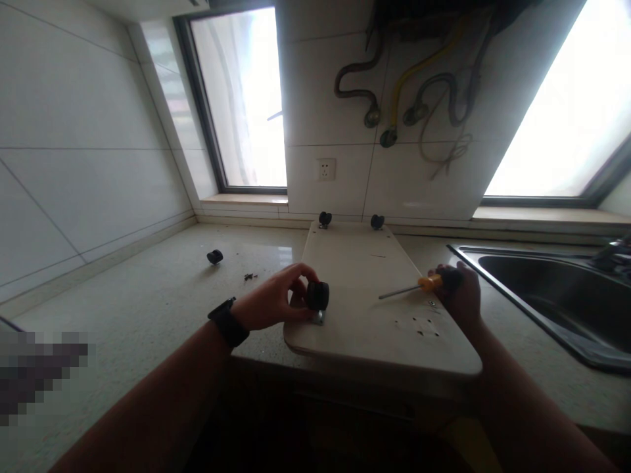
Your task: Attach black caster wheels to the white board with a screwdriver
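A white board (355,263) with rounded front corners lies on the countertop. Near its front left corner, my left hand (292,294) has its fingers closed round a black caster wheel (318,295), whose metal plate rests on the board. Over the board's right edge, my right hand (466,295) grips a screwdriver (430,282) with a yellow and black handle, its shaft pointing left above the board. Several screw holes (426,326) show at the front right. Two more casters, a left one (325,219) and a right one (377,221), stand at the board's far end.
A loose caster (215,257) lies on the countertop (162,315) at left, near a small pile of screws (250,276). A steel sink (542,289) is at right. Pipes (355,79) and a power socket (326,169) are on the tiled wall behind.
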Available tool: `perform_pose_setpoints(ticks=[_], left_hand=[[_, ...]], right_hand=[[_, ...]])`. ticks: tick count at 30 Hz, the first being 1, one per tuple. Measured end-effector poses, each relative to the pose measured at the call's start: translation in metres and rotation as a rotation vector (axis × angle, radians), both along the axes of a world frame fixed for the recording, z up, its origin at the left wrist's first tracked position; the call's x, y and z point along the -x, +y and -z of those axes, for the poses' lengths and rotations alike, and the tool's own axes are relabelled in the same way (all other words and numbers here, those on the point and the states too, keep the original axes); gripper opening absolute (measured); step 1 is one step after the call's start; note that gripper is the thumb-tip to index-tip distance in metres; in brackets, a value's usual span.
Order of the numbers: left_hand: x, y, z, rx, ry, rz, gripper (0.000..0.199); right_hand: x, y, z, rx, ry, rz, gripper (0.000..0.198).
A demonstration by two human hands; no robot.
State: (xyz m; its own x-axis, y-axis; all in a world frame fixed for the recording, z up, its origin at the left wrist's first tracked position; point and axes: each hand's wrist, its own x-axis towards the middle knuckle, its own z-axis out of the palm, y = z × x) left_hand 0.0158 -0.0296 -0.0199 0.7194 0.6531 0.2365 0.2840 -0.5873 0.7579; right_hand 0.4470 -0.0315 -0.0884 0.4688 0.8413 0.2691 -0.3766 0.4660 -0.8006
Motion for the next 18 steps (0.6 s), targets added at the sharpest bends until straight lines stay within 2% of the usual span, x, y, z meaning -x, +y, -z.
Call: perform_pose_setpoints(ticks=[7,18], left_hand=[[-0.0012,0.0014,0.0028,-0.008,-0.017,0.003,0.052],[-0.0023,0.0016,0.0021,-0.013,-0.036,-0.017,0.053]], right_hand=[[-0.0025,0.0029,0.0019,0.054,0.088,-0.004,0.025],[-0.0005,0.0017,0.001,0.021,0.072,0.013,0.026]])
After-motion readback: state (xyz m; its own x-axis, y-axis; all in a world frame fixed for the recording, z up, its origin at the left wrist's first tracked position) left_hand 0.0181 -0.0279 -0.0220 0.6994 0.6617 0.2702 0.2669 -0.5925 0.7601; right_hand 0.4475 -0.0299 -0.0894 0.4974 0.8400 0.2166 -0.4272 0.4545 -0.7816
